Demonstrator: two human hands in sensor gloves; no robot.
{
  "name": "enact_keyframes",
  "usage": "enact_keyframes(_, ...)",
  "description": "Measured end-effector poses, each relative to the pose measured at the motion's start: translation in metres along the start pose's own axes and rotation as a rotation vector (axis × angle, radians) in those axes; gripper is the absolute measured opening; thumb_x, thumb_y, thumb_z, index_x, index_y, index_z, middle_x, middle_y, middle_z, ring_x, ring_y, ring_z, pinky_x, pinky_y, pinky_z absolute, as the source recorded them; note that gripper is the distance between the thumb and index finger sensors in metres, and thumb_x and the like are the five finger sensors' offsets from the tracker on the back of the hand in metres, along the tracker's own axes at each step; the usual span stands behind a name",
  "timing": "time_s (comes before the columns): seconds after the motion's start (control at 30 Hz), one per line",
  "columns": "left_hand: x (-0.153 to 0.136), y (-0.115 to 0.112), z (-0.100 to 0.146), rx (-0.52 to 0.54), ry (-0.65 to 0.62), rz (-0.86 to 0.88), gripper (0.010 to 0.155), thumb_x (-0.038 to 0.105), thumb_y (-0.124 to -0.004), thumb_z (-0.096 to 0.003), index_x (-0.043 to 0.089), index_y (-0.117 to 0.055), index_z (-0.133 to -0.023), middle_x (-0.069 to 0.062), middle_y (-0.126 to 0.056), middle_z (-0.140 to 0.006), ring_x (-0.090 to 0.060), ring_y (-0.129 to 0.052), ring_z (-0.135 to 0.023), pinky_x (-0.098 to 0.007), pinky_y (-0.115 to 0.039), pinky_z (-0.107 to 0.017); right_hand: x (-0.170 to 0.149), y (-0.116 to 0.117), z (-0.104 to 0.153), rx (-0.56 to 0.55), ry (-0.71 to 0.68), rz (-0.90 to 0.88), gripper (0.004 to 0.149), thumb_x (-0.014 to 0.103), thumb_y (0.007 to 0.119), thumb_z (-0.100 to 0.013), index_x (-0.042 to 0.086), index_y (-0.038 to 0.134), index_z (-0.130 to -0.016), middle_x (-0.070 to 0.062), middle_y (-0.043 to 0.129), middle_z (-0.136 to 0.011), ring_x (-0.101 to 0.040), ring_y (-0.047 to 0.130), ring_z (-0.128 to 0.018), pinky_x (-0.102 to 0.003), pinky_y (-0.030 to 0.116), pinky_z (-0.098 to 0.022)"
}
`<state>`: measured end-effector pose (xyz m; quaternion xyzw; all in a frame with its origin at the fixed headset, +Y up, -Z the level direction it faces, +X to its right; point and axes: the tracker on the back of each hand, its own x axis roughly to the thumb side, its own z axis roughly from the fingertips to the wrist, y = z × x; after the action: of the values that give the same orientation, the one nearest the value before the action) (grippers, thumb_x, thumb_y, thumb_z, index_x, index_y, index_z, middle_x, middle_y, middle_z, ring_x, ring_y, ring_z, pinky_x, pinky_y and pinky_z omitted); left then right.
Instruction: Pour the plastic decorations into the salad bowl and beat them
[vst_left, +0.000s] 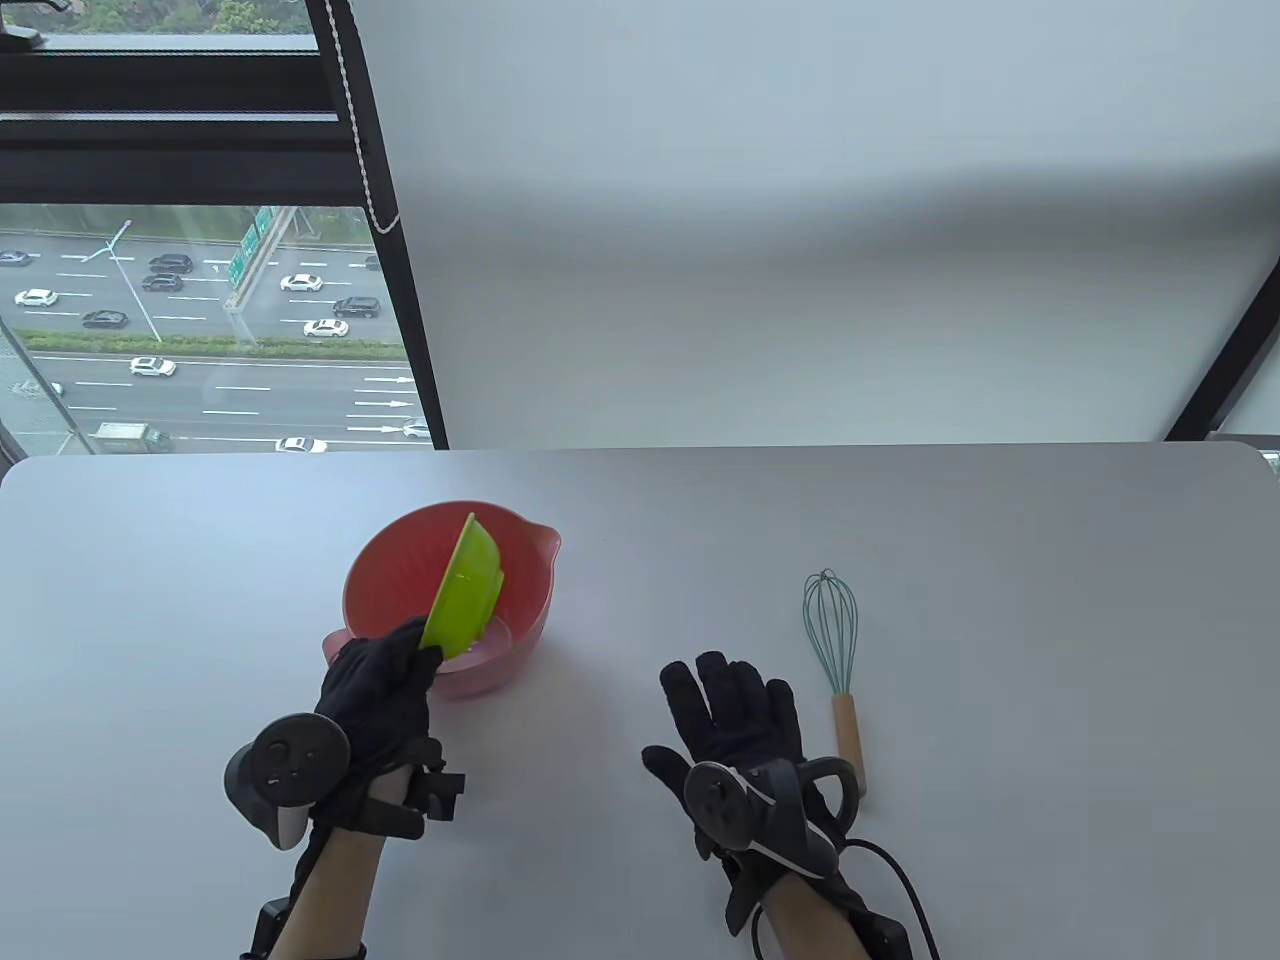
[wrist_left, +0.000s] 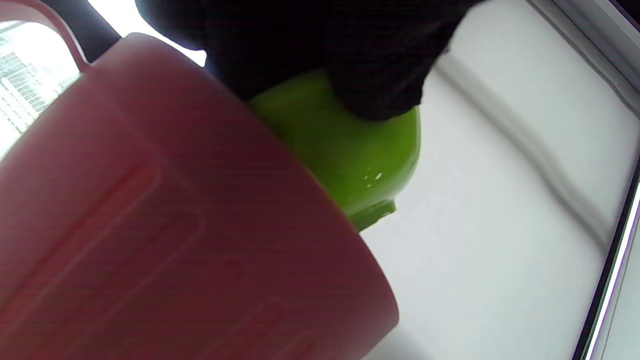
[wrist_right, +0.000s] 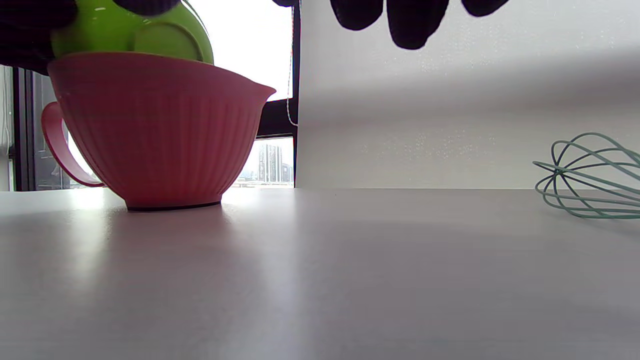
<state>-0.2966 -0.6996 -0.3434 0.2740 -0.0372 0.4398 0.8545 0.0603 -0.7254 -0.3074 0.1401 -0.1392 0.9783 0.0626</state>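
Note:
A pink salad bowl (vst_left: 400, 560) with a handle and a spout stands on the table's left half. My left hand (vst_left: 385, 680) grips a small green bowl (vst_left: 465, 590) by its rim and holds it tipped on edge over the pink bowl (wrist_right: 155, 135). Something pale lies at the pink bowl's bottom. The left wrist view shows my fingers (wrist_left: 380, 90) on the green bowl (wrist_left: 350, 150) behind the pink wall (wrist_left: 150, 225). My right hand (vst_left: 735, 700) lies flat and open on the table, just left of a teal whisk (vst_left: 835, 640) with a wooden handle.
The grey table (vst_left: 1000, 560) runs to a far edge below a white blind and a window. A cable (vst_left: 900, 880) trails from my right wrist. In the right wrist view the whisk's wires (wrist_right: 590, 175) lie at the right.

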Motion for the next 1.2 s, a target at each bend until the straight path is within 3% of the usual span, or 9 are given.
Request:
enact_keyframes(0.27, -0.014, 0.006, 0.0, 0.064, 0.086, 0.199, 0.043, 0.035, -0.08, -0.0506, 0.016, -0.084, -0.089, 0.001, -0.099, -0.074, -0.023, -0.104, -0.064, -0.047, -0.061, -0.075, 0.001, 0.001, 0.0, 0.011, -0.008, -0.008, 0.077, 0.072, 0.051, -0.053, 0.035, 0.024, -0.115, -0.004, 0.034, -0.122, -0.038, 0.052, -0.105, -0.061, 0.042, -0.077)
enact_keyframes(0.4, -0.016, 0.008, 0.001, 0.07, 0.086, 0.215, 0.044, 0.036, -0.079, -0.0511, 0.014, -0.081, -0.089, 0.001, -0.099, -0.073, -0.021, -0.107, -0.062, -0.045, -0.064, -0.075, 0.0, 0.002, 0.0, 0.011, -0.006, -0.016, 0.078, 0.072, 0.051, -0.053, 0.035, 0.024, -0.115, -0.004, 0.035, -0.121, -0.038, 0.052, -0.105, -0.061, 0.042, -0.077)
enact_keyframes(0.6, -0.01, 0.011, 0.001, 0.088, 0.039, 0.251, 0.044, 0.037, -0.079, -0.0518, 0.013, -0.08, -0.089, 0.001, -0.099, -0.072, -0.022, -0.109, -0.061, -0.043, -0.065, -0.075, -0.001, 0.003, 0.0, 0.015, -0.003, -0.028, 0.078, 0.072, 0.051, -0.052, 0.035, 0.025, -0.115, -0.004, 0.036, -0.121, -0.038, 0.052, -0.105, -0.061, 0.042, -0.077)
enact_keyframes(0.7, -0.003, 0.017, 0.003, 0.126, -0.022, 0.213, 0.044, 0.039, -0.081, -0.0531, 0.02, -0.079, -0.092, 0.003, -0.097, -0.076, -0.022, -0.104, -0.067, -0.048, -0.06, -0.077, -0.001, 0.003, -0.001, 0.017, -0.001, -0.032, 0.077, 0.072, 0.052, -0.052, 0.035, 0.025, -0.115, -0.004, 0.037, -0.121, -0.038, 0.053, -0.105, -0.061, 0.042, -0.077)
enact_keyframes(0.77, 0.004, 0.023, 0.005, 0.159, -0.076, 0.165, 0.043, 0.041, -0.083, -0.0536, 0.022, -0.08, -0.092, 0.003, -0.095, -0.079, -0.024, -0.097, -0.07, -0.052, -0.054, -0.077, -0.002, 0.003, -0.001, 0.018, 0.001, -0.034, 0.077, 0.072, 0.052, -0.052, 0.035, 0.025, -0.115, -0.004, 0.037, -0.121, -0.038, 0.053, -0.105, -0.061, 0.042, -0.077)
enact_keyframes(0.97, 0.025, 0.041, 0.009, 0.285, -0.235, -0.294, 0.043, 0.043, -0.087, -0.0523, 0.02, -0.085, -0.088, 0.0, -0.093, -0.076, -0.025, -0.091, -0.062, -0.055, -0.052, -0.076, -0.004, 0.004, -0.001, 0.027, 0.012, -0.044, 0.077, 0.071, 0.053, -0.052, 0.034, 0.028, -0.115, -0.004, 0.039, -0.12, -0.038, 0.053, -0.105, -0.061, 0.042, -0.077)
enact_keyframes(1.2, 0.007, 0.05, 0.003, 0.264, -0.136, -0.587, 0.042, 0.04, -0.089, -0.0509, 0.014, -0.089, -0.084, -0.003, -0.096, -0.069, -0.026, -0.094, -0.055, -0.056, -0.057, -0.074, -0.008, 0.005, -0.002, 0.038, 0.028, -0.059, 0.076, 0.071, 0.054, -0.053, 0.034, 0.03, -0.115, -0.004, 0.042, -0.12, -0.038, 0.054, -0.104, -0.061, 0.043, -0.077)
